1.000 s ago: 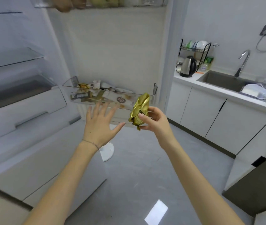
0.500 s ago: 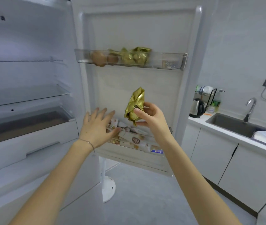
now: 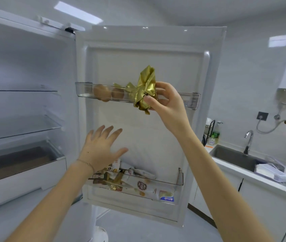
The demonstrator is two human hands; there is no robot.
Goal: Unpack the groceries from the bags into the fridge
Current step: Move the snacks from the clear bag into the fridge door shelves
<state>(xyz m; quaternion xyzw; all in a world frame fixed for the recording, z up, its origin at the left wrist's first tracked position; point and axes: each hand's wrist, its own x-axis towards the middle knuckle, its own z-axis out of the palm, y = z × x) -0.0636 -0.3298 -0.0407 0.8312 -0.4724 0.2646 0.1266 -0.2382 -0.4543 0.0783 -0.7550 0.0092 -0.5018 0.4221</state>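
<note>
Already, clear plastic door shelves (image 3: 189, 99) are part-stocked. A crumpled gold foil packet (image 3: 146, 88), unshelved, is pinched by the right hand (image 3: 167, 104); the left hand (image 3: 102, 147) is spread empty.

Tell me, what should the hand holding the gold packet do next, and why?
Probably ease the gold packet over the rim of the upper door shelf and let go: the right hand holds it right in front of that shelf, where similar gold wraps already lie, and the shelf's right end looks free.
</note>
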